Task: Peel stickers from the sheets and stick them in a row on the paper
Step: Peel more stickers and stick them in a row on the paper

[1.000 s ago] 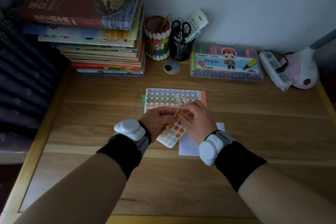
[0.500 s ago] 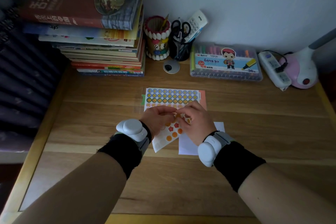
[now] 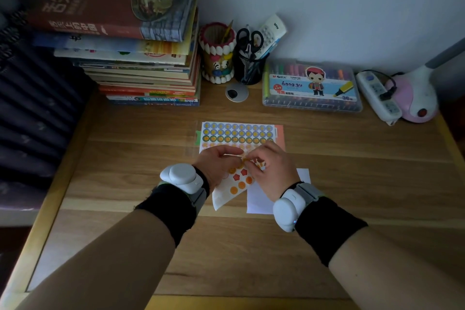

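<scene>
Hands, two, close together over the middle of the desk [image 3: 125, 158]. The left hand [image 3: 216, 161] gripped a loose sticker sheet [image 3: 236, 184], lifted and tilted, with its lower corner beside the left edge of the white paper [image 3: 259, 201]. The right hand [image 3: 271, 171] pinched an orange sticker [image 3: 245, 158] at that sheet's upper edge, thumb against forefinger. Whether the sticker was fully free could not be told.

Risks, as judged:
- The sticker might tear or fold onto itself if pulled quickly or at a steep angle.
- The sheet, gripped by one hand in the air, might buckle under the pull.
- The adhesive might cling to a fingertip and spoil placement.
- The paper lay loose and might slide when pressed.

Obstructions: the right wrist and the held sheet covered much of the paper. Its visible part showed no stickers, so the state of the row could not be told.

Surroundings:
- A second sheet of round stickers [image 3: 236, 133] lay flat just beyond the hands, toward the far edge.
- A book stack [image 3: 141, 58] stood at the far left corner.
- A shell-trimmed pen cup [image 3: 217, 58], a mesh holder [image 3: 249, 65] with scissors [image 3: 249, 38], and a marker case [image 3: 312, 85] stood along the far edge.
- A power strip [image 3: 380, 95] and a lamp base [image 3: 417, 98] sat at the far right corner.

All of these stood well apart from the work.
</scene>
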Demonstrator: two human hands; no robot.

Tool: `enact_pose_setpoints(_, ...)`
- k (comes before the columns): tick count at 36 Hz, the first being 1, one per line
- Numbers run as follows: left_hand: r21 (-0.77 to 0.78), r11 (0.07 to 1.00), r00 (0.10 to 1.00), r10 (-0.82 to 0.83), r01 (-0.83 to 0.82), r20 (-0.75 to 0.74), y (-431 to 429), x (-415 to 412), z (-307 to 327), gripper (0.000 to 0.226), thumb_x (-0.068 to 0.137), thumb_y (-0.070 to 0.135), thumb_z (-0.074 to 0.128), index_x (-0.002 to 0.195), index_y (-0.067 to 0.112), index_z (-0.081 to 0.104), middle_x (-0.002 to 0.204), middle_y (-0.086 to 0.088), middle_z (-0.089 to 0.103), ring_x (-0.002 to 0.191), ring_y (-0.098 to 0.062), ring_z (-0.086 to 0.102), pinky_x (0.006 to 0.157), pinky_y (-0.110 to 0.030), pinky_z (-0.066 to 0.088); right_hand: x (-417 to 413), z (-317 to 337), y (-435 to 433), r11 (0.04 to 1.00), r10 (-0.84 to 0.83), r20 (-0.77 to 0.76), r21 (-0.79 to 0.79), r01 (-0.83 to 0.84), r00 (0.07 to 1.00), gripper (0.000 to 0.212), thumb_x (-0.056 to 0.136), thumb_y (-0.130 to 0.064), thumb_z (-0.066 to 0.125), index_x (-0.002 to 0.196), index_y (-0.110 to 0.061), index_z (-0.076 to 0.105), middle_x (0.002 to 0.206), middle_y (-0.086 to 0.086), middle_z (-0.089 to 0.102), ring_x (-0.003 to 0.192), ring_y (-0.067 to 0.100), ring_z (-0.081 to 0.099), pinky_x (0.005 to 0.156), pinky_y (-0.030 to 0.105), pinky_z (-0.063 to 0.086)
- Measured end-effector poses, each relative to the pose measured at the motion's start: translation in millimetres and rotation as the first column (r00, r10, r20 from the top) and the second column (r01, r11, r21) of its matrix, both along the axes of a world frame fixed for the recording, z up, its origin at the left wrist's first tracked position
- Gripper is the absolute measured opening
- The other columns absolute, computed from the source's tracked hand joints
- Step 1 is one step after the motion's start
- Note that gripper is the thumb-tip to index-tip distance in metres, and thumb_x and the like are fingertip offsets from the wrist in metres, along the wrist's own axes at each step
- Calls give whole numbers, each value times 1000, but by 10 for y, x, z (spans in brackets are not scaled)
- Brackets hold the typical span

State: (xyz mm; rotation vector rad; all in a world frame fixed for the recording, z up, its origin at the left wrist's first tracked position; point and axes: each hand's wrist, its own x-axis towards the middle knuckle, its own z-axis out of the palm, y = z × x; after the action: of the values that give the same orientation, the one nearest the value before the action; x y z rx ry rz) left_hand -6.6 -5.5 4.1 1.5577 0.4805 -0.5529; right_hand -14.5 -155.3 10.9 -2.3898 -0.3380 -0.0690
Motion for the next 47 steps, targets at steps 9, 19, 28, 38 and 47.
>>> enact_pose_setpoints(9,1,1000,1000,-16,16,-7,22,-7,-11,20,77,4,69,78,24,69,88,-13,72,96,-40,66,91,-53,51,3,36,5,1000,23,-37,-1,-24,999,11,78,-13,69,89,-12,68,88,1,57,80,17,56,68,29,46)
enact_pose_setpoints(19,19,999,999,-32,33,-7,29,-7,2,20,77,4,69,78,25,70,85,-12,71,95,-39,66,90,-53,51,-5,17,16,999,46,-23,17,-46,999,4,75,-7,69,78,-10,67,83,5,58,75,23,59,65,36,51)
enact_pose_setpoints(28,41,999,999,-27,27,-22,40,-25,30,21,76,5,69,74,26,71,84,-12,71,92,-39,67,89,-54,52,-5,23,11,999,48,-31,5,-48,998,5,76,-9,69,77,-11,65,85,3,57,75,20,58,62,31,48)
enact_pose_setpoints(38,117,990,996,-83,81,15,36,-15,70,20,80,8,67,78,27,66,80,-1,70,77,-22,65,85,-39,56,-14,-10,-40,1000,6,-69,22,-5,998,6,76,-10,67,74,-14,63,82,-9,50,69,9,50,63,24,44)
enact_pose_setpoints(47,262,963,996,-75,59,51,123,0,-18,17,82,13,67,82,30,65,80,13,67,76,-9,63,71,-19,51,53,18,-56,865,-182,-491,332,377,852,18,76,-4,64,66,-19,63,63,-5,60,57,7,53,56,16,43)
